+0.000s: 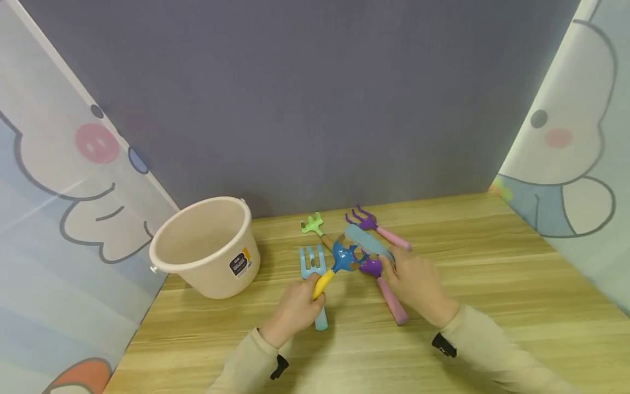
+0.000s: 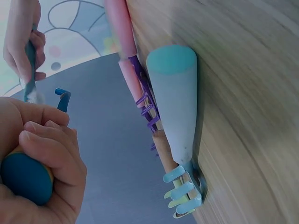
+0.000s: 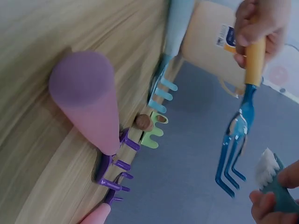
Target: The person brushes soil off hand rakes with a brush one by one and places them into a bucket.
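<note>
My left hand grips the yellow handle of a garden hand rake with blue, bent tines, raised above the table. In my right hand is a grey-blue brush; its white bristles show in the right wrist view, close to the tines. Beneath the left hand lies a light blue garden fork, its handle partly covered in the head view. Two purple rakes with pink handles, a far one and a near one, lie around the right hand.
A cream bucket with a dark label stands at the left. Behind the raised rake lies a green hand rake with a brown handle. A grey panel closes off the wooden table's back; cartoon-printed sheets flank it.
</note>
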Available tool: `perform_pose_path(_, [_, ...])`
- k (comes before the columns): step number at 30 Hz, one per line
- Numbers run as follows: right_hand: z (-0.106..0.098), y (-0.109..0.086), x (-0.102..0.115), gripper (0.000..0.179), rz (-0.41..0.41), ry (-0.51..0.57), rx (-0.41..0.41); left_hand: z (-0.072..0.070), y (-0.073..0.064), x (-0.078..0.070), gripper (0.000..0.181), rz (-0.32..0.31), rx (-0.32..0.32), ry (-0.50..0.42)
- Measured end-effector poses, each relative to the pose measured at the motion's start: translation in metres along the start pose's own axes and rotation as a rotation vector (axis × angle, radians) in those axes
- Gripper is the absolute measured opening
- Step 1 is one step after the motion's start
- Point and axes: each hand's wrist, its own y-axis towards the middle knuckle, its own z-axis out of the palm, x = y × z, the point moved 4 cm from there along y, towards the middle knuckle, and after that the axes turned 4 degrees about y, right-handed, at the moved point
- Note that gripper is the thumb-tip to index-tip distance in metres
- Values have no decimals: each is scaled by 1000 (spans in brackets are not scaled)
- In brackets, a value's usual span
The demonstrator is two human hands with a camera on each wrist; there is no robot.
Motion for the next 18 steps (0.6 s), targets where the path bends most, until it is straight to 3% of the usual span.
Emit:
perform_pose_path(7, [8,-1,4,22,-63,-119,-98,0,-1,-4,23,10,-18,25])
perform_pose_path(15, [13,-7,7,44,-299,-244,-334,-1,-2,-7,24,41,-42,39])
perform_pose_path(18, [15,-10,9,46,-341,-273,-398,0,-2,-7,24,39,-42,41])
